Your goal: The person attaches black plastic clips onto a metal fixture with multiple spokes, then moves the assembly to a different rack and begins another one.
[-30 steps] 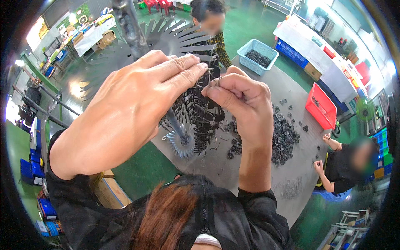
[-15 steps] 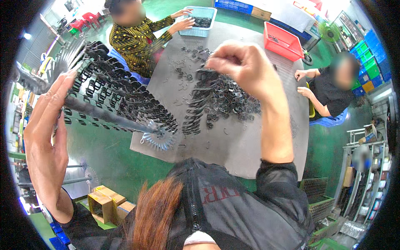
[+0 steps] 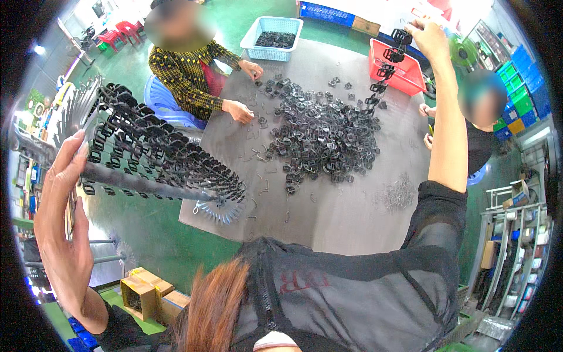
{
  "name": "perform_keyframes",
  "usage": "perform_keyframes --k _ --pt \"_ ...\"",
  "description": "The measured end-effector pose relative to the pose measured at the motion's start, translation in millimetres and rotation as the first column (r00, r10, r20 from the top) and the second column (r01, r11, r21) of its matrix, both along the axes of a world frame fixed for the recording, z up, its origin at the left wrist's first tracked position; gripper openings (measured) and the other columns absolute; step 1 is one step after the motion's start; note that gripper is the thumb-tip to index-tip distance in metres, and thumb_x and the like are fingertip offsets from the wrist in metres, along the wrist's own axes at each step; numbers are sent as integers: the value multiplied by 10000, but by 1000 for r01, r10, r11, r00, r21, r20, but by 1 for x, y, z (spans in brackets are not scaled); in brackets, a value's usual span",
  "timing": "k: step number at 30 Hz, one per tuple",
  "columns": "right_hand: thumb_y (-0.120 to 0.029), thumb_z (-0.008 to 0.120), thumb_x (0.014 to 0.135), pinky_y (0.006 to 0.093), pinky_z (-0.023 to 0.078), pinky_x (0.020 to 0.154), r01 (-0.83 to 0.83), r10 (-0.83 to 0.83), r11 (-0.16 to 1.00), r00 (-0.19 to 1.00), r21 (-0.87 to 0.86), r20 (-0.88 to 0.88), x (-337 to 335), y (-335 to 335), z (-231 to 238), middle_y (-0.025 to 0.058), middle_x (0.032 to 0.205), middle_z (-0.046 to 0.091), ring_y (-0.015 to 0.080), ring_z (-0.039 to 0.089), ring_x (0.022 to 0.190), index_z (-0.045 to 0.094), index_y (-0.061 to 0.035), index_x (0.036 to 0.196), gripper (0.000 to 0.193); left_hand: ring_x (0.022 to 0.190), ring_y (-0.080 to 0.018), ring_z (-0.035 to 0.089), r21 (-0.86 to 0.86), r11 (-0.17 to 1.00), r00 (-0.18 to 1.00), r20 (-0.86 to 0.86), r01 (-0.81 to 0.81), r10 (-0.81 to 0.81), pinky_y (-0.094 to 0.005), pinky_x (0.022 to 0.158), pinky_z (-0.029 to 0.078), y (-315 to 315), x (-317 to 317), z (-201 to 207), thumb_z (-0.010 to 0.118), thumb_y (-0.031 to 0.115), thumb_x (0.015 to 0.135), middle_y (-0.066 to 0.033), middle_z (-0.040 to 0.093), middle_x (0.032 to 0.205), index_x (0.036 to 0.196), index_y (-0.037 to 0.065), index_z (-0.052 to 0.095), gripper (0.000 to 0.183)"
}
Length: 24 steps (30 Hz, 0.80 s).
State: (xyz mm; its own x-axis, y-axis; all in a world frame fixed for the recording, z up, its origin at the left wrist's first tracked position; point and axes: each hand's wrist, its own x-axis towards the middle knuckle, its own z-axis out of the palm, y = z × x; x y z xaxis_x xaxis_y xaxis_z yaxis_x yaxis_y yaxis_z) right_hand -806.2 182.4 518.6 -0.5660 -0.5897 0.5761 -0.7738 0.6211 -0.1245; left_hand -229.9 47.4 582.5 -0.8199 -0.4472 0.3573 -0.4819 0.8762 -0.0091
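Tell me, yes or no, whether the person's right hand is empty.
No: the right hand holds up a dangling string of black pieces, seen against the red tray.

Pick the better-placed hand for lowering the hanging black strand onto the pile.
Right, likely: right hand holds the strand, lower end near the pile; left hand is over at the rack.

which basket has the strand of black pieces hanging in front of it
The red basket, on the right: the strand from the right hand crosses in front of it, while the light blue basket stands clear.
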Motion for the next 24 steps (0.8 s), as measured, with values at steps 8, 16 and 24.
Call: perform_keyframes --k 8,16,24 --pt "-398 551 860 493 486 829 260 -224 911 964 321 -144 -114 22 -169 154 1096 607 351 610 987 633 -70 1011 370 1274 -326 462 144 989 998 -64 37 -28 -380 1060 334 -1 -1 1 375 -213 658 -186 500 1340 1205 12 544 615" --pt "-260 655 814 426 479 732 -132 138 990 979 -48 148 99 -61 -146 123 948 607 292 628 891 644 -136 1063 279 1254 -348 470 127 990 998 -45 54 -49 -399 1042 372 -10 -11 8 518 -120 712 -190 499 1335 1282 70 505 602" --pt "-72 711 753 288 399 677 -711 844 350 522 -610 -125 371 -92 -28 11 701 552 139 522 635 715 -88 921 169 1073 -345 573 -109 994 1000 16 -15 17 -405 908 472 0 -14 4 555 -80 750 -175 560 1250 1270 55 531 538"
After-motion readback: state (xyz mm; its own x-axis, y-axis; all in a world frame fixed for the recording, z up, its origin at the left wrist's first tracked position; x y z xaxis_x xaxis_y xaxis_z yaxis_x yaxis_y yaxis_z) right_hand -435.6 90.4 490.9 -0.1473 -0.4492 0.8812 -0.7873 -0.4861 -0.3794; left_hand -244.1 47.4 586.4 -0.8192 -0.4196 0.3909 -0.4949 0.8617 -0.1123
